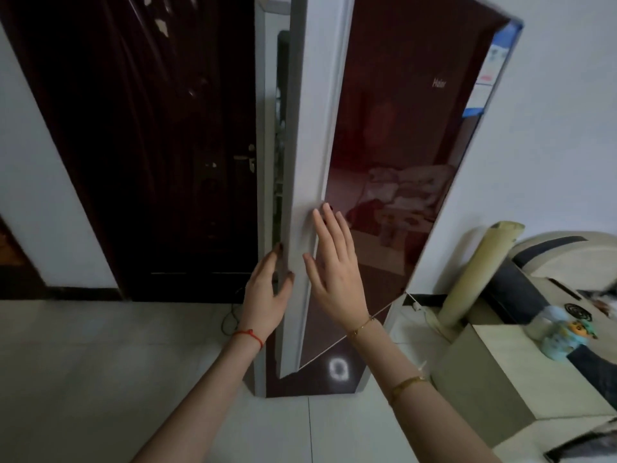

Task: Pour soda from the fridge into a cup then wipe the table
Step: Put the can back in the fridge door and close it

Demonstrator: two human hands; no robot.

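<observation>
Head view, dark red glass fridge door (400, 135) standing ajar, left hand (267, 295) curled round its white inner edge, right hand (334, 272) flat with straight fingers on the door's front, dark room door (150, 145) at left, soda hidden from sight.

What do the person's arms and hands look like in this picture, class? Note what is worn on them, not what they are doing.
Both forearms are bare, with no sleeves in view. The left hand has a thin red string bracelet at the wrist. The right hand has a thin gold chain bracelet at the wrist and a broader gold bangle further up the forearm. The fingernails are painted dark.
</observation>
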